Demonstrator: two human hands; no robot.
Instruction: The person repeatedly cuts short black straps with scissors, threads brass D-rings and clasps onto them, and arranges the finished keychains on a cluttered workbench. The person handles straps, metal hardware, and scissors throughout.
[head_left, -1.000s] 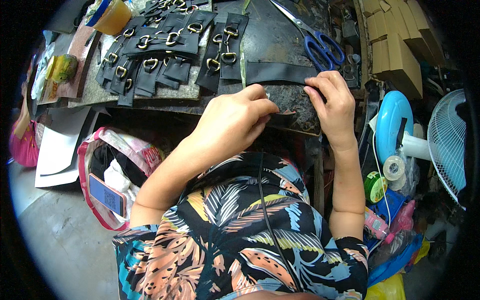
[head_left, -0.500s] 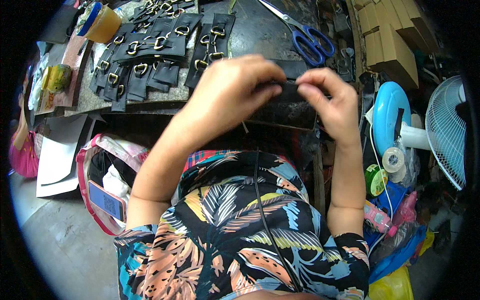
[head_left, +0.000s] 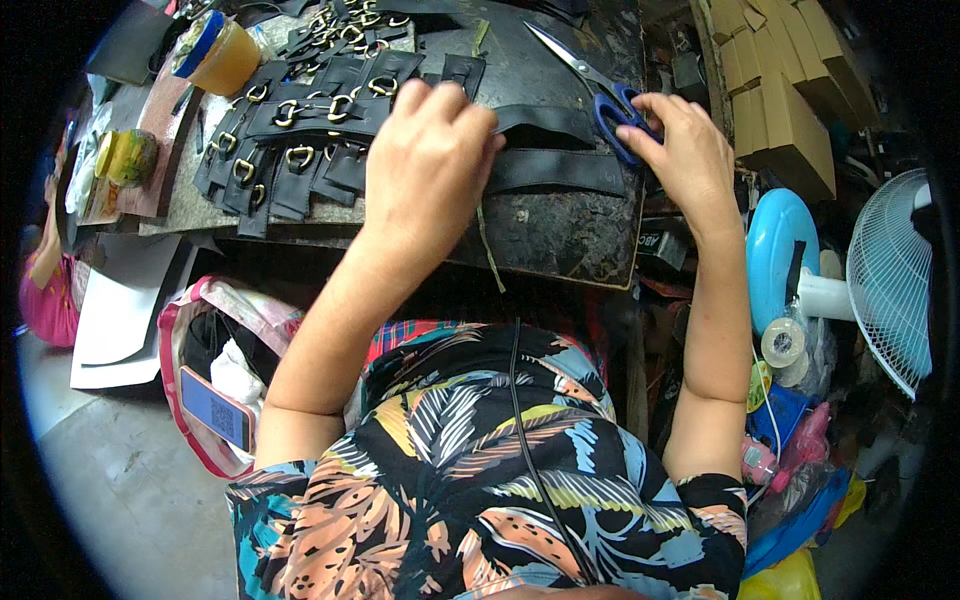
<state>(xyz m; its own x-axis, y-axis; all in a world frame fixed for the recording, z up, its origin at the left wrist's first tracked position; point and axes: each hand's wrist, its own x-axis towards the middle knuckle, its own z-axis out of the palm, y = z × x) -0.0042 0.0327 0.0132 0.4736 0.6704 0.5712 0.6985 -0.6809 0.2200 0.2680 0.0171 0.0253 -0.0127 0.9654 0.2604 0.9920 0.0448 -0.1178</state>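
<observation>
I see my left hand curled at the left end of the upper black strip, but cannot tell whether it is clamped on it. On my right hand, thumb and fingers stand apart at the blue-handled scissors, near the bench's right edge. A lower black strip lies toward the front right corner.

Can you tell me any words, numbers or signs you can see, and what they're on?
I won't copy the letters out, but here's where I see marks:
Dark box, right of the table: white letters.
Phone: a square pattern code on its screen, with no words I can read.
Pink bottle: any print is too small to read.
</observation>
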